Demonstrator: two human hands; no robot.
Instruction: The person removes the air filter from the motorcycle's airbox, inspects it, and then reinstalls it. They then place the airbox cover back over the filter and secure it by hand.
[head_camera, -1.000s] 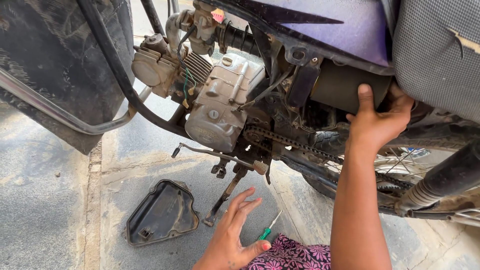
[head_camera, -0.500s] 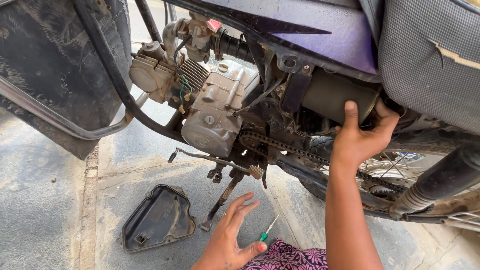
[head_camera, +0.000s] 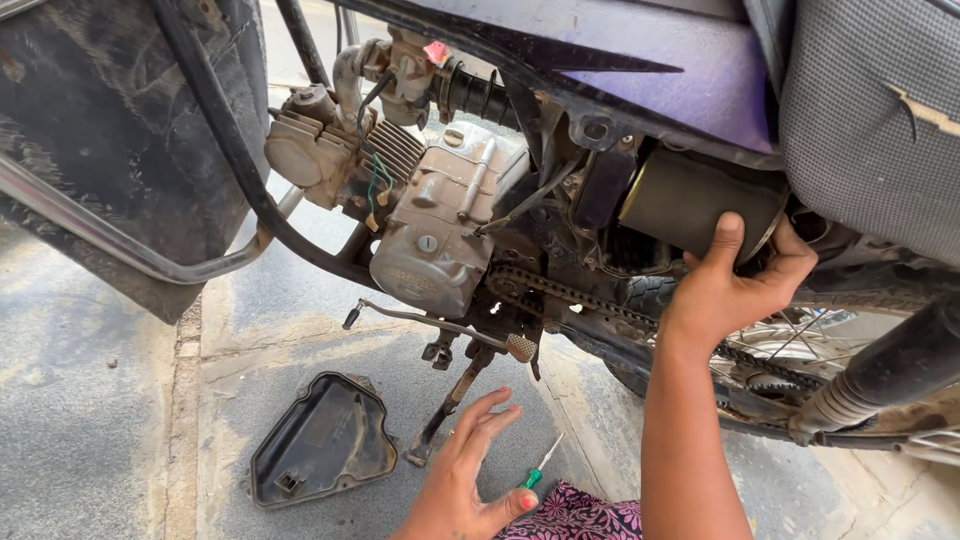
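— Hands first: what does each one do?
— Right hand (head_camera: 735, 285) cups the end of the dull olive metal cylinder (head_camera: 690, 205) tucked under the motorcycle's grey textured seat (head_camera: 870, 120), thumb up its side, fingers curled round the rim. Left hand (head_camera: 470, 470) hovers low with fingers spread, holding nothing.
— And near that left hand?
— A slim green-handled screwdriver (head_camera: 538, 468) lies on the concrete floor (head_camera: 90, 430) just beside it, close to the kickstand (head_camera: 450, 405). A black plastic side cover (head_camera: 320, 455) lies further left, below the grey engine (head_camera: 440, 235).
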